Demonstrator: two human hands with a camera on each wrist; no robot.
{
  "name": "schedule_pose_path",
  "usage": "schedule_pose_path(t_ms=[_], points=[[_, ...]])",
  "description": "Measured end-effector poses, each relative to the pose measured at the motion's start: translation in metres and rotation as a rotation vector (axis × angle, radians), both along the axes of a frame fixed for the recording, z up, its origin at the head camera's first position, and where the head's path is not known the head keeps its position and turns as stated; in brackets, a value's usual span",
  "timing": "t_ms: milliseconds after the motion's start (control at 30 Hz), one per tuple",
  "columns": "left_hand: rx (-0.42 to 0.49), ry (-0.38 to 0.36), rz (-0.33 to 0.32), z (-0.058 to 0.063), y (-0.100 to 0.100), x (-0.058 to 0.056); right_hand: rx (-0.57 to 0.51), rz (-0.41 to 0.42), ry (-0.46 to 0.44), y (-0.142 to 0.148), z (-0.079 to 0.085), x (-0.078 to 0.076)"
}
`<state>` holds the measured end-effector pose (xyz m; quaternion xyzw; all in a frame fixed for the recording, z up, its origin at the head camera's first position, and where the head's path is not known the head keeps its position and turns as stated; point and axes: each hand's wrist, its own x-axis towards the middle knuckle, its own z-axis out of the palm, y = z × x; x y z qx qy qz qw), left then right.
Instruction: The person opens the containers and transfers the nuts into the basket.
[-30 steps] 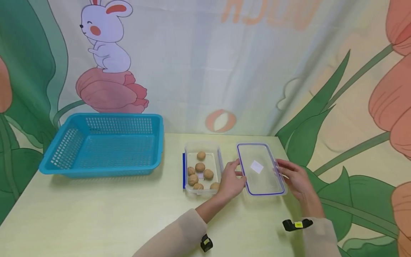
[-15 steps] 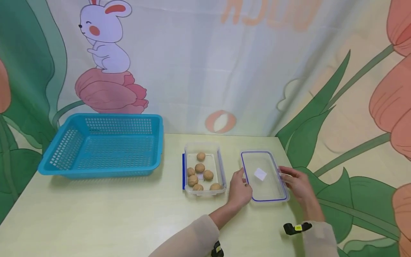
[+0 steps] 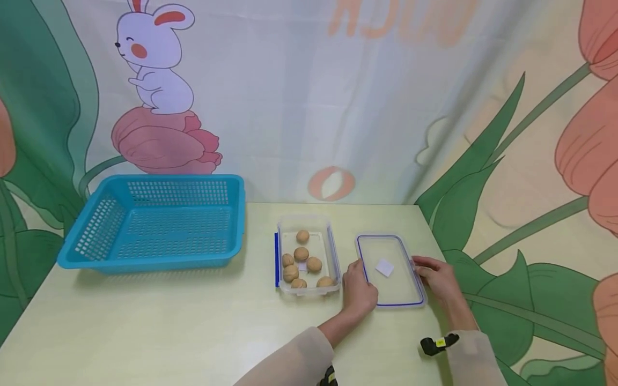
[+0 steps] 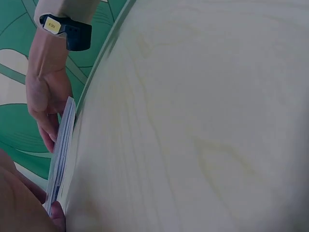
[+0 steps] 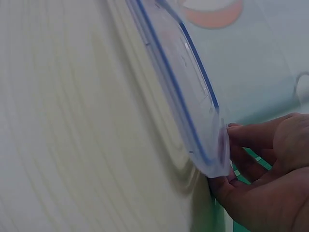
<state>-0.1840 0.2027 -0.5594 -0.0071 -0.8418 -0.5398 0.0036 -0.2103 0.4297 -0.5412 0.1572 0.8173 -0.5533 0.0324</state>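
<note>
A clear plastic lid (image 3: 398,287) with a blue seal lies nearly flat at the table's right side, a white square label (image 3: 384,267) on it. My left hand (image 3: 359,289) pinches its left edge, and the thumb and fingers show at the lid's edge in the left wrist view. On the opposite edge my right hand (image 3: 438,279) pinches the rim. In the right wrist view the lid (image 5: 181,92) stands slightly above the table, with a shadow under it. Left of the hands is a clear food container (image 3: 333,244) holding several walnuts (image 3: 301,254).
A blue plastic basket (image 3: 164,265) stands at the back left of the pale table (image 3: 169,332). The container's blue locking flap (image 3: 277,260) hangs on its left side. Behind the table is a printed curtain (image 3: 270,107), and the table's right edge runs near my right hand.
Both hands have lowered the lid and brought it nearer to me. It shifted right at first, then back left. The container and basket have not moved on the table.
</note>
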Motion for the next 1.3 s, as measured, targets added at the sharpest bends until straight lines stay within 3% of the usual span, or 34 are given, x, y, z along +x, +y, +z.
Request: schedule_pose_path(t_ms=[267,833,933,1100,1300], points=[[-0.098,0.033,0.011,-0.002,0.000,-0.003,0.106,-0.026,-0.009,-0.003,-0.007,-0.002],[-0.136,-0.020,-0.048,0.008,-0.006,-0.005,0.207,-0.028,-0.002,-0.006,-0.005,-0.005],[-0.107,-0.042,-0.092,0.012,-0.010,-0.006,0.222,-0.004,-0.019,-0.008,0.001,-0.005],[-0.067,-0.081,-0.197,0.030,-0.021,-0.003,0.242,0.042,-0.053,-0.011,0.016,-0.003],[0.011,-0.092,-0.382,0.065,-0.055,0.011,0.397,0.122,-0.033,-0.018,0.033,0.001]])
